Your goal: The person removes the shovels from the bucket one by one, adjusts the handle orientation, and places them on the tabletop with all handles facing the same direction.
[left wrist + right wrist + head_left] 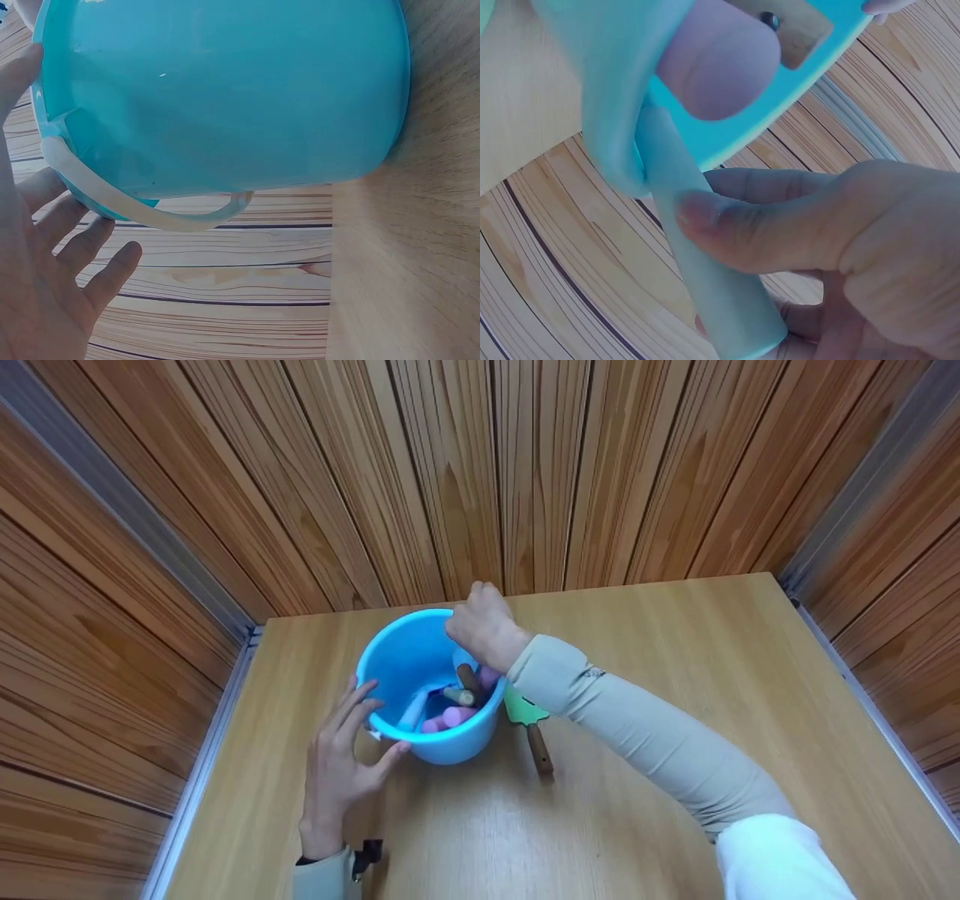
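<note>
A blue bucket (pixel 454 748) stands on the table, its pale carrying handle (pixel 142 211) hanging at the side in the left wrist view. My left hand (pixel 341 761) rests at the near left rim with spread, fairly straight fingers. Over the far right rim, my right hand (pixel 486 628) grips a light blue cylindrical handle (pixel 712 270); its other end goes down behind the rim, so the tool's kind is hidden. Inside the bucket lie pink handles (pixel 459 716), a brown wooden handle (pixel 470 681) and a light blue handle (pixel 412 711).
Right of the bucket, a green-bladed tool (pixel 521 706) with a brown wooden handle (pixel 538 750) lies on the table (pixel 637 825), partly under my right forearm. Wood-panelled walls (pixel 450 495) rise behind and at both sides of the table.
</note>
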`<state>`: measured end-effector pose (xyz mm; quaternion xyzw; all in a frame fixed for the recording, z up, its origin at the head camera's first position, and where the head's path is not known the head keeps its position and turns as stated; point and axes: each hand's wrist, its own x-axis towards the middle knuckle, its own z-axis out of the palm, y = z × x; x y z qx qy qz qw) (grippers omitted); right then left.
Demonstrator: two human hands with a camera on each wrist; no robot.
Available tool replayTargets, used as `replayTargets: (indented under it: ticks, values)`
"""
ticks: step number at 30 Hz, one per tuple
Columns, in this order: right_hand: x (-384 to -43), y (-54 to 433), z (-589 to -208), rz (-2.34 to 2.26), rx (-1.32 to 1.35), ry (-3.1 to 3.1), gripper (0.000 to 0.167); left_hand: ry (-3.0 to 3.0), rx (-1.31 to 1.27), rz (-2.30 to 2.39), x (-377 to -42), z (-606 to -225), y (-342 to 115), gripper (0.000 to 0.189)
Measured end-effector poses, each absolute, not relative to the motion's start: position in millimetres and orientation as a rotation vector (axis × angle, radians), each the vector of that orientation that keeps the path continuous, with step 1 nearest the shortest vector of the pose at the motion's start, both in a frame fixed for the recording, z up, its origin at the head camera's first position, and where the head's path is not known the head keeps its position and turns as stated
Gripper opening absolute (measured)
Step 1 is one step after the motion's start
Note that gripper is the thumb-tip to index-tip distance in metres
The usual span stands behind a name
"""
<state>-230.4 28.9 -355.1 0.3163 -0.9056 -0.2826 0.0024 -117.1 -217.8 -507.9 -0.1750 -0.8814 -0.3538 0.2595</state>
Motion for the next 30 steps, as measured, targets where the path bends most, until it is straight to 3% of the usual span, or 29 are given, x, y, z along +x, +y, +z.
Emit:
replayTargets:
  ticks: [9,16,30]
  values:
    - [-227,38,-352,-0.749,0.878,-2.971,0.036,-2.395,-0.443,-0.960,-114,-510,-220,0.064]
    - [-231,49,-362,-0.775,0.933,-2.844,0.017,-2.387,-0.432,-0.945,-112,-510,-221,0.064]
    - [-240,103,-363,-0.087,1.043,-2.912,0.016,-2.398,-0.462,-0.983,-117,-508,-218,0.062]
